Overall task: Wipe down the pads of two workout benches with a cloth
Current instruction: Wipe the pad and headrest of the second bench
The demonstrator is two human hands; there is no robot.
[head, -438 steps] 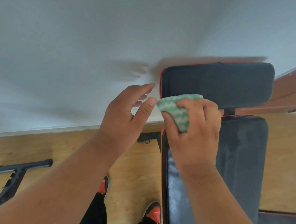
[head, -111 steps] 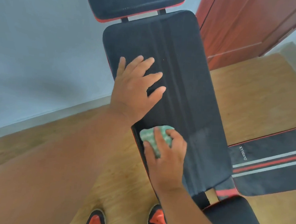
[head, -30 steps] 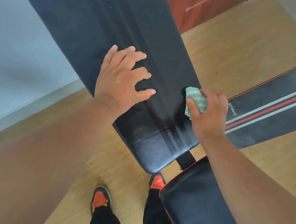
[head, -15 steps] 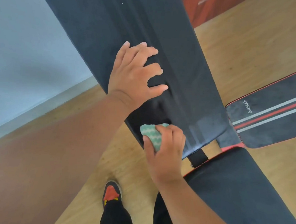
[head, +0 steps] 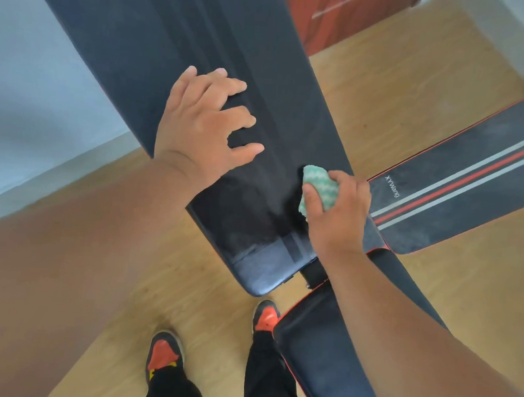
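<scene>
A long black back pad [head: 184, 49] of a workout bench runs from the top left down to the middle. My left hand [head: 204, 124] lies flat on it with fingers spread. My right hand [head: 336, 209] grips a bunched green-and-white cloth [head: 318, 188] and presses it on the pad's right side near its lower end. The pad's bottom end [head: 262, 269] looks paler and streaked. The bench's seat pad [head: 315, 355] lies below, partly under my right forearm. A second black bench pad [head: 470, 186] with red and grey stripes sits at the right.
Wooden floor [head: 415, 85] surrounds the benches. A pale wall [head: 32, 77] with a skirting board rises at the left. A red-brown door [head: 336, 15] stands at the top. My feet in orange-and-black shoes [head: 162, 355] stand beside the bench.
My right hand has swept the cloth from the pad's left edge across to its right side. My left hand stays flat on the pad.
</scene>
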